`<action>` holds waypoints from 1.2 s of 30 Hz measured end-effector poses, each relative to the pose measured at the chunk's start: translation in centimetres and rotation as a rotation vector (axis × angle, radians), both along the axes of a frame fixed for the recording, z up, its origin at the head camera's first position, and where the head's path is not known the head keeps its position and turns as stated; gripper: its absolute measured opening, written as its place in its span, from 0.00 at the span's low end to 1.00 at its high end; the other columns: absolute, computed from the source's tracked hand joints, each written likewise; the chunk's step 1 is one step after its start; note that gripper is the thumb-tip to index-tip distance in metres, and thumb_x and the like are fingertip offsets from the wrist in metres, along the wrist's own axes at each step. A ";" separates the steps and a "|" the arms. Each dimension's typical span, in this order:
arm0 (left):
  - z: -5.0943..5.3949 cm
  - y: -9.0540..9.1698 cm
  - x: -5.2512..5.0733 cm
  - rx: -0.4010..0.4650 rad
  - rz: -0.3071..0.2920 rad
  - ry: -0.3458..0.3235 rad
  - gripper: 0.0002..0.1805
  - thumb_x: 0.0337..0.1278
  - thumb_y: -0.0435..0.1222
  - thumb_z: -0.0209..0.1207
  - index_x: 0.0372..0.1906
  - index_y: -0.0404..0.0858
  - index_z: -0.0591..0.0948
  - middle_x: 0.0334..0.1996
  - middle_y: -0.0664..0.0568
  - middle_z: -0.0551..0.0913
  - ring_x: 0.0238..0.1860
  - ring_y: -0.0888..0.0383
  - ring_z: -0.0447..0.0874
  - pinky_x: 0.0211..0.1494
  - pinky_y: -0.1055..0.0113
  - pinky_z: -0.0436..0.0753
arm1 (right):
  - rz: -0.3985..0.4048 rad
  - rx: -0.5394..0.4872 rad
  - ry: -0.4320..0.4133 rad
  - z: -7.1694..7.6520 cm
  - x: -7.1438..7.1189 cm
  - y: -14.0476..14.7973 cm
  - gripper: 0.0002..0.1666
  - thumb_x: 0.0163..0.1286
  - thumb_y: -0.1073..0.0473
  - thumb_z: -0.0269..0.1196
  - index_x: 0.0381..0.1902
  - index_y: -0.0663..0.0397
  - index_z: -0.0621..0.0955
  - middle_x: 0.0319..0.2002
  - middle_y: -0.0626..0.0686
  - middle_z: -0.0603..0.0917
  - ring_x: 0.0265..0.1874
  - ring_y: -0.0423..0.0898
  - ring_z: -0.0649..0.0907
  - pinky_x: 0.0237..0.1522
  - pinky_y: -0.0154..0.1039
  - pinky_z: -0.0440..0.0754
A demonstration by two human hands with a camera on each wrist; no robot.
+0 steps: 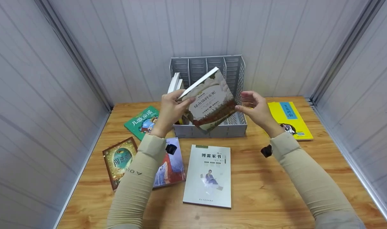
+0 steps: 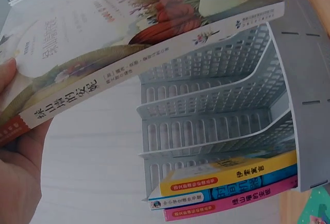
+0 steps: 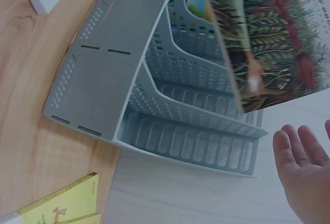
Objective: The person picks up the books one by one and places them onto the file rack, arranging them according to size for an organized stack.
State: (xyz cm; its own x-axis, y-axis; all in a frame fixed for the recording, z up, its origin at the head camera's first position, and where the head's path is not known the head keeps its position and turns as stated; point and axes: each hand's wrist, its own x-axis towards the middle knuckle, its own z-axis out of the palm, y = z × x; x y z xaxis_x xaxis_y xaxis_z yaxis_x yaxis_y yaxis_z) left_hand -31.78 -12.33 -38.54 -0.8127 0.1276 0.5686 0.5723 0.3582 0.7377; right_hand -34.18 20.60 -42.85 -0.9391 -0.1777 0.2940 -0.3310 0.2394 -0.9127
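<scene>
- The left hand (image 1: 174,106) pinches the illustrated 绿山墙的安妮 paperback (image 1: 211,100) at its left corner, thumb on the front cover.
- The right hand (image 1: 257,109) has its fingers loosely bent and its thumb held well away from them; the thumb tip lies at the paperback's right edge, and whether it touches cannot be told.
- That paperback is tilted in the air over the front of the gray perforated file rack (image 1: 233,130), hiding part of its compartments.
- The rack has four compartments side by side. In the leftmost stand three books: a pink-spined book (image 2: 232,204) at the outer side, a blue-spined book (image 2: 237,187) in the middle, and a yellow-spined 伊索寓言 (image 2: 232,175) innermost.
- On the wood-grain table (image 1: 254,203), left of the rack, lies a green 儿歌童谣 book (image 1: 142,122).
- Nearer the person are a brown-bordered book (image 1: 118,154) and a purple-and-red book (image 1: 173,167), each partly covered by the left sleeve (image 1: 133,190).
- A white 傅雷家书 book (image 1: 207,178) lies flat in front of the rack.
- Right of the rack lies a yellow book (image 1: 296,124) with a blue title panel, partly behind the right hand.
</scene>
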 end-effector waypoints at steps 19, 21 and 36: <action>-1.4 -0.6 -0.4 0.133 0.339 0.207 0.11 0.69 0.35 0.72 0.47 0.31 0.91 0.45 0.39 0.95 0.43 0.46 0.97 0.43 0.49 0.93 | -0.085 0.244 0.024 -5.6 -1.9 0.3 0.29 0.76 0.65 0.70 0.70 0.71 0.77 0.69 0.70 0.81 0.70 0.68 0.79 0.76 0.63 0.75; -1.6 -0.5 -0.4 0.158 0.377 0.220 0.10 0.70 0.35 0.71 0.47 0.31 0.91 0.45 0.40 0.95 0.43 0.47 0.97 0.43 0.51 0.94 | -0.085 0.269 0.018 -6.4 -2.0 0.1 0.28 0.76 0.65 0.70 0.69 0.71 0.77 0.68 0.71 0.81 0.69 0.68 0.80 0.75 0.62 0.75; -2.4 0.5 -0.9 0.164 0.597 0.229 0.10 0.74 0.36 0.68 0.43 0.30 0.88 0.37 0.39 0.93 0.32 0.45 0.90 0.35 0.53 0.83 | -0.018 0.503 0.074 -9.7 -1.8 -1.5 0.22 0.79 0.66 0.64 0.65 0.73 0.81 0.65 0.71 0.84 0.68 0.69 0.82 0.74 0.62 0.77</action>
